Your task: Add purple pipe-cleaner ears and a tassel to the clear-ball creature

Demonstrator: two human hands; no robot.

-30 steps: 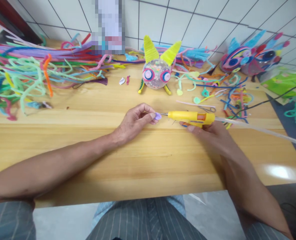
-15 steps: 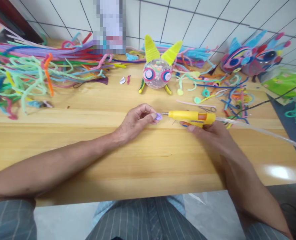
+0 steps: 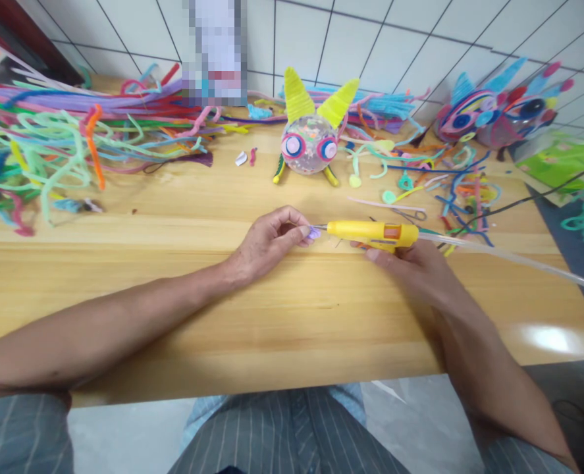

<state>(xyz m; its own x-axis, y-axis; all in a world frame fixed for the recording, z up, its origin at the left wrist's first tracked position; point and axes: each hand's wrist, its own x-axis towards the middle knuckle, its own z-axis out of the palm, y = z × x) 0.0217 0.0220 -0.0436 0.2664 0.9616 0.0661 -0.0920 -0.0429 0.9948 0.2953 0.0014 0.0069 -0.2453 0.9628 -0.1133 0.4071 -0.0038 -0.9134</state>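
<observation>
Between its thumb and fingers, my left hand [image 3: 276, 240] pinches a small purple piece [image 3: 314, 232]. My right hand [image 3: 410, 263] is wrapped round the handle of a yellow glue gun [image 3: 365, 232], which lies level with its metal nozzle at the purple piece. A clear glue stick [image 3: 494, 250] runs out of the gun's back end to the right. Beyond both hands stands a clear ball figure [image 3: 309, 146] with yellow ears, yellow-green feet and round pink, white and blue eyes.
Bundles of coloured pipe cleaners [image 3: 69, 145] cover the table's back left. Cut pieces and scissors [image 3: 413, 214] lie at the right. Two more decorated figures [image 3: 469, 118] stand at the back right, beside a green bag [image 3: 561, 164]. A black cable [image 3: 529, 197] crosses the right side.
The glue gun and my right hand have moved slightly left, bringing the nozzle farther over the purple piece. My left hand has barely moved.
</observation>
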